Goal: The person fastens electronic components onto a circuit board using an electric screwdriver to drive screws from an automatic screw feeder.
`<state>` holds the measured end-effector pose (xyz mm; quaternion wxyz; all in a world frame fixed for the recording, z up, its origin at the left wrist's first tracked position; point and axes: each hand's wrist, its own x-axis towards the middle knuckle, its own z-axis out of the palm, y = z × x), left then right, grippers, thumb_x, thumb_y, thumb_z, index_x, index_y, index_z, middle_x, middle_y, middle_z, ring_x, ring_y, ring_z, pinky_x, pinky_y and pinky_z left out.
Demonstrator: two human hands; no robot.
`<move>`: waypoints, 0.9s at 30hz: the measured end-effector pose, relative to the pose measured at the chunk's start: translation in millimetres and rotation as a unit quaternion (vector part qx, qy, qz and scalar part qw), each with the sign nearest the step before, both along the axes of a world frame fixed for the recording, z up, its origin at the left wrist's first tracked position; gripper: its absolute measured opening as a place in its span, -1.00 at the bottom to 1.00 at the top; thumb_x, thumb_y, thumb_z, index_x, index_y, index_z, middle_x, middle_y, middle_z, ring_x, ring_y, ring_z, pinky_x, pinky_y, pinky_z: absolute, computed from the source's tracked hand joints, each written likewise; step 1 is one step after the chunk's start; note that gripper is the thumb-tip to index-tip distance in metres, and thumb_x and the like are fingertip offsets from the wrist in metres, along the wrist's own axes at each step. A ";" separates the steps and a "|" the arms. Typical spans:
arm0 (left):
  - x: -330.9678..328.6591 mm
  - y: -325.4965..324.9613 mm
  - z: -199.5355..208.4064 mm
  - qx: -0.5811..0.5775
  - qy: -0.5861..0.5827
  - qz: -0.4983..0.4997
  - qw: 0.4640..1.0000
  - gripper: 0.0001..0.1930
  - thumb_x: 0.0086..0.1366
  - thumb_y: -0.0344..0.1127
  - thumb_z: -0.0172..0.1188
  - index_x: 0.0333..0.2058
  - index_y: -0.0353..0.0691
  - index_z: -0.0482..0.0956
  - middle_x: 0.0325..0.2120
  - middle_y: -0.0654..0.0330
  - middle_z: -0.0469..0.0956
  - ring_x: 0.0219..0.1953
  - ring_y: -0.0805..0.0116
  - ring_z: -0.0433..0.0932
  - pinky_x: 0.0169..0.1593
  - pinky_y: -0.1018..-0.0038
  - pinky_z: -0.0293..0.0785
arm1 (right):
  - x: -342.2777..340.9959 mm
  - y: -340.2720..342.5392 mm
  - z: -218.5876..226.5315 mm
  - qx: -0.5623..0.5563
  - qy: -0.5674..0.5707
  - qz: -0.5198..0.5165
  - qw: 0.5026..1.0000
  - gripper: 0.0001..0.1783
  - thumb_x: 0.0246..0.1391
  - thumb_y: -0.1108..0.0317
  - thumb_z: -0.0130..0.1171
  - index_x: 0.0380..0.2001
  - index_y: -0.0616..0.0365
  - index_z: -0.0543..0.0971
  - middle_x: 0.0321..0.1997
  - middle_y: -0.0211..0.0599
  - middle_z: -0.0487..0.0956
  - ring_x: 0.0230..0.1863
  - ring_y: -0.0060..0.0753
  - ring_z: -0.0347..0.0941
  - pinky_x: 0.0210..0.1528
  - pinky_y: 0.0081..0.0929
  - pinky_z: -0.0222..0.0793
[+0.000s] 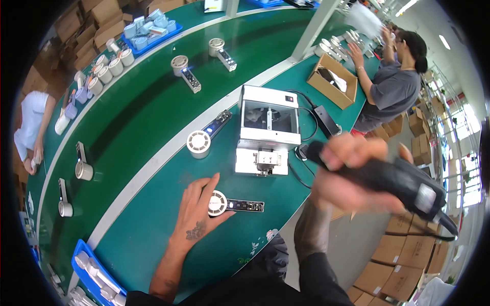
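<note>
Fingers of the left hand (196,209) spread flat, steadying a small white fan (217,203) near the desk's (153,224) front edge; right hand (352,176) clenches a black power screwdriver (393,181) beyond that edge.

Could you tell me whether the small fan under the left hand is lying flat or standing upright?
Lying flat: the fan rests on the green table, round face up, under the left hand.

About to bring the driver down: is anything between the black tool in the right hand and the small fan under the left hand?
Nothing visible. The right hand holds the black power screwdriver raised to the right; bare green table lies between it and the small fan unit pinned by the left hand.
</note>
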<state>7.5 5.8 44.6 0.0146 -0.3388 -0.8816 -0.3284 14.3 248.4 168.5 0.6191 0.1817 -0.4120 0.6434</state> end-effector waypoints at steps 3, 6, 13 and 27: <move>8.1 -5.5 -31.1 0.125 -0.088 -0.014 0.988 -0.02 0.01 -0.28 0.62 0.37 -0.33 0.28 -0.03 0.02 0.56 -0.05 0.03 0.61 0.08 0.19 0.52 | 21.6 -13.1 10.8 0.000 -0.142 0.110 0.984 0.02 0.16 -0.65 -0.17 0.33 -0.01 0.17 -0.57 -0.34 0.33 -0.76 -0.45 0.22 -0.76 -0.42 0.21; 10.1 -9.3 -42.5 0.172 -0.156 -0.004 0.973 0.06 -0.01 -0.33 0.63 0.42 -0.35 0.18 -0.11 0.03 0.60 -0.06 0.06 0.61 0.06 0.22 0.54 | -7.4 -20.5 -20.1 0.092 -0.324 0.069 0.939 -0.02 0.21 -0.49 0.01 0.17 0.30 0.21 -0.62 -0.28 0.42 -0.75 -0.43 0.35 -0.72 -0.45 0.29; 11.0 -1.7 -45.3 0.194 -0.120 -0.001 0.974 0.13 -0.02 -0.41 0.62 0.45 -0.38 0.07 -0.14 0.04 0.60 -0.14 0.12 0.63 -0.02 0.28 0.59 | -3.1 -24.9 -48.7 0.090 -0.331 0.061 0.937 -0.02 0.18 -0.45 0.12 0.10 0.36 0.23 -0.62 -0.25 0.41 -0.72 -0.44 0.35 -0.68 -0.52 0.28; 8.7 -4.8 -50.6 0.162 -0.118 -0.006 0.980 0.20 -0.05 -0.41 0.65 0.48 -0.33 0.00 -0.09 0.09 0.61 -0.06 0.28 0.64 0.05 0.37 0.61 | 55.2 -33.6 -76.2 -0.005 -0.385 0.103 0.917 0.01 0.10 -0.53 0.15 0.17 0.18 0.19 -0.61 -0.28 0.36 -0.72 -0.37 0.35 -0.66 -0.41 0.33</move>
